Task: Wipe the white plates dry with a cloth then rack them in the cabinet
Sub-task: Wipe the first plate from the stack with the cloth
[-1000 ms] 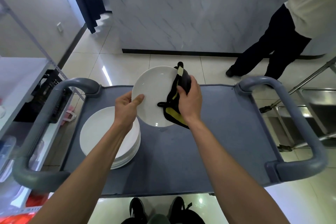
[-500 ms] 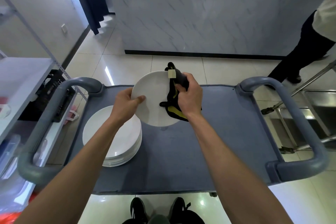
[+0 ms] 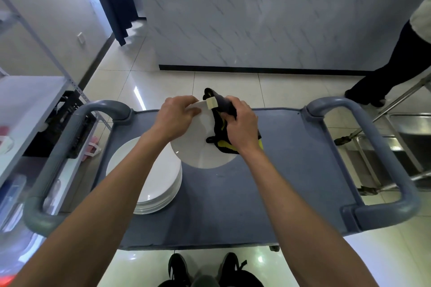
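I hold a white plate (image 3: 198,144) tilted above the grey cart top (image 3: 291,170). My left hand (image 3: 173,116) grips the plate's far left rim, fingers curled over the edge. My right hand (image 3: 241,128) grips a black cloth with yellow trim (image 3: 220,121) and presses it against the plate's right side. A stack of white plates (image 3: 161,184) sits on the cart at the left, partly hidden by my left forearm.
The cart has raised grey handles at the left (image 3: 53,158) and right (image 3: 382,158). A white metal shelf unit (image 3: 25,105) stands at the left. A person in dark trousers (image 3: 394,60) stands at the far right, beside steel furniture (image 3: 410,128).
My left hand has slid from the plate's left edge up to its far rim. The cloth and my right hand have stayed on the right side. The other person has moved further right.
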`<state>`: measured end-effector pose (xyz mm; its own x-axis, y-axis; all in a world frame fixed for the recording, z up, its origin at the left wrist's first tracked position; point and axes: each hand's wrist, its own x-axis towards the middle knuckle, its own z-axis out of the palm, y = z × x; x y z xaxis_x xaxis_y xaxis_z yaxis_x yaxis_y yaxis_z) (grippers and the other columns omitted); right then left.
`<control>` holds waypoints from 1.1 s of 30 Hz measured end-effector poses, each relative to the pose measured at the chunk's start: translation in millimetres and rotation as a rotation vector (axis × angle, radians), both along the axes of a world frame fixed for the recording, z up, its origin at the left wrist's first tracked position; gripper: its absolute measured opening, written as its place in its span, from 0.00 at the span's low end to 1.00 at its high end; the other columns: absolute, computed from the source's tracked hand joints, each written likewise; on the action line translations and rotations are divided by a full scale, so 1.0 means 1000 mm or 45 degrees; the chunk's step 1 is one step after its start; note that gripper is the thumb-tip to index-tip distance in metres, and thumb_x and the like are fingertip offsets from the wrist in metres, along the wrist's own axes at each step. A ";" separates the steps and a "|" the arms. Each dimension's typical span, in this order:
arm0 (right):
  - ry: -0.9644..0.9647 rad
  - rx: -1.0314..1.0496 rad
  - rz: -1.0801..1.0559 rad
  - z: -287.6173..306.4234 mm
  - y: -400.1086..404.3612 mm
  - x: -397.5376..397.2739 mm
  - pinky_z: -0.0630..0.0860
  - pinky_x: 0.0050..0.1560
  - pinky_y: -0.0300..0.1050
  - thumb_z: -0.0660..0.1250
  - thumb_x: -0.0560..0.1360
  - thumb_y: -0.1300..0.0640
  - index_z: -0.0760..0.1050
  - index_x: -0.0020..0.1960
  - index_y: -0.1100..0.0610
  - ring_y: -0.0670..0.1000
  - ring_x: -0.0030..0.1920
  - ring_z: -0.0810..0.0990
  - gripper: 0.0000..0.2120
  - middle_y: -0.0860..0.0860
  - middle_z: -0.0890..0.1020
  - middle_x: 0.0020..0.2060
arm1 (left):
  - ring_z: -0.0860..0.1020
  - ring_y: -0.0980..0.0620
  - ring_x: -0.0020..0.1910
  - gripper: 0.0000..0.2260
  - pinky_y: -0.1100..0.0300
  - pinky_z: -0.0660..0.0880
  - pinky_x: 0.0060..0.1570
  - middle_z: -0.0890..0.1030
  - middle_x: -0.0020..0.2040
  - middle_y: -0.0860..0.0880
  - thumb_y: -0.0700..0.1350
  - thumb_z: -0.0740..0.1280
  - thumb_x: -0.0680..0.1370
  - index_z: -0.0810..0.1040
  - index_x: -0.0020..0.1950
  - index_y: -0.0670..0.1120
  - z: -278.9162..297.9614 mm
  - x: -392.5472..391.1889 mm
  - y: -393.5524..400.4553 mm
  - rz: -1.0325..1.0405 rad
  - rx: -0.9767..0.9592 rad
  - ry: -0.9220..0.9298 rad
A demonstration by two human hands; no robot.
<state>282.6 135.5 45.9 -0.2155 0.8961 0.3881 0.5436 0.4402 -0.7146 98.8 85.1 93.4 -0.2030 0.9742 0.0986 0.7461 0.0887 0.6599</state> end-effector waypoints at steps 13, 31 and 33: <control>-0.358 -0.079 -0.251 -0.033 -0.013 -0.007 0.67 0.63 0.61 0.55 0.84 0.43 0.55 0.81 0.48 0.56 0.68 0.69 0.28 0.52 0.68 0.73 | 0.77 0.53 0.36 0.06 0.57 0.74 0.39 0.84 0.40 0.45 0.43 0.71 0.76 0.86 0.42 0.51 -0.031 0.004 -0.017 0.391 0.128 -0.622; 0.335 -0.253 -0.108 -0.020 -0.007 -0.001 0.77 0.56 0.44 0.70 0.76 0.64 0.76 0.65 0.51 0.48 0.55 0.80 0.19 0.48 0.83 0.54 | 0.79 0.45 0.46 0.02 0.52 0.77 0.43 0.81 0.46 0.48 0.45 0.68 0.78 0.79 0.49 0.48 -0.025 -0.020 -0.015 0.127 -0.079 -0.262; 0.354 -0.270 -0.105 -0.019 -0.006 -0.002 0.76 0.56 0.42 0.70 0.76 0.64 0.76 0.65 0.51 0.48 0.55 0.80 0.19 0.48 0.83 0.55 | 0.78 0.47 0.45 0.02 0.57 0.73 0.38 0.80 0.45 0.49 0.47 0.70 0.78 0.78 0.48 0.49 -0.016 -0.021 -0.009 0.093 -0.075 -0.208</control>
